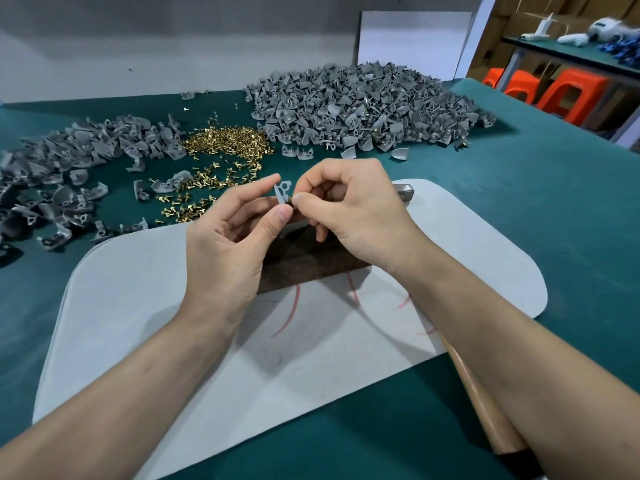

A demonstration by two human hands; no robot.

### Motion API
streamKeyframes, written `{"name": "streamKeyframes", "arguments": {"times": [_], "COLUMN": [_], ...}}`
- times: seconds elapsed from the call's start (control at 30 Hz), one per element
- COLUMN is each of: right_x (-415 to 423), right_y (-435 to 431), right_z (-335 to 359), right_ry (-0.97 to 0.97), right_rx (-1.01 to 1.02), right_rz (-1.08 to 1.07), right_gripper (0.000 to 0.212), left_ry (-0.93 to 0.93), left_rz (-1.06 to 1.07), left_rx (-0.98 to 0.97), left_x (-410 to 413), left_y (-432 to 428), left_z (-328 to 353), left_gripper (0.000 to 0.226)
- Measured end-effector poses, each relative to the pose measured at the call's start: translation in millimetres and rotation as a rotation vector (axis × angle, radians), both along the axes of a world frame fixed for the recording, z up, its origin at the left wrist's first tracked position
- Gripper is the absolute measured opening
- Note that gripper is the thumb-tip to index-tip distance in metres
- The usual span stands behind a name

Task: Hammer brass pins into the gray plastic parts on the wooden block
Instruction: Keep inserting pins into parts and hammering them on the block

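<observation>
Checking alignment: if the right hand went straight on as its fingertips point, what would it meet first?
The right hand, pinching what looks like a brass pin, would likely meet the gray plastic part in the left hand; depth unclear.

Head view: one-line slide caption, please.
Over the wooden block, left hand pinches a gray plastic part while right hand pinches a brass pin against it.

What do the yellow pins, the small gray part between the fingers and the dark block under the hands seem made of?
Pins: likely brass, by the shiny golden glint. Gray part: probably moulded plastic, matte, with thin crisp walls. Block: seemingly wood, dark brown and dull; grain is hard to see.
</observation>
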State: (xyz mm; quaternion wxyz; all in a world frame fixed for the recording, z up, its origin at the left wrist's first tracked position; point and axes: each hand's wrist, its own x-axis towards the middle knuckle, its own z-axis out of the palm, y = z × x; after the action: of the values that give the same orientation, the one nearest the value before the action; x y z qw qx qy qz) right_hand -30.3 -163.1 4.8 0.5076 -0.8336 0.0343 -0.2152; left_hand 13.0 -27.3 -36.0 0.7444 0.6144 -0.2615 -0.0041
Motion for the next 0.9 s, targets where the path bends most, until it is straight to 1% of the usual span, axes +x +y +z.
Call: {"name": "streamKeyframes", "arguments": {"times": [0.7,0.9], "right_x": [0.4,1.1], "right_y": [-1.9,-2.9], "right_z": [-1.5,-4.4], "right_ry": [0.009,0.012], "right_rx": [-0.033,-0.004], "right_rz": [0.022,0.041], "right_gripper": [0.023,0.023], "left_ry": [-0.005,-0.010], "left_rz": [-0.029,-0.030], "left_rx": [-0.009,0.004], "left_x": [-0.8,-2.4], "left_y": [0.0,0.6], "left_z": [0.2,1.2], "left_gripper": [0.029,0.028]}}
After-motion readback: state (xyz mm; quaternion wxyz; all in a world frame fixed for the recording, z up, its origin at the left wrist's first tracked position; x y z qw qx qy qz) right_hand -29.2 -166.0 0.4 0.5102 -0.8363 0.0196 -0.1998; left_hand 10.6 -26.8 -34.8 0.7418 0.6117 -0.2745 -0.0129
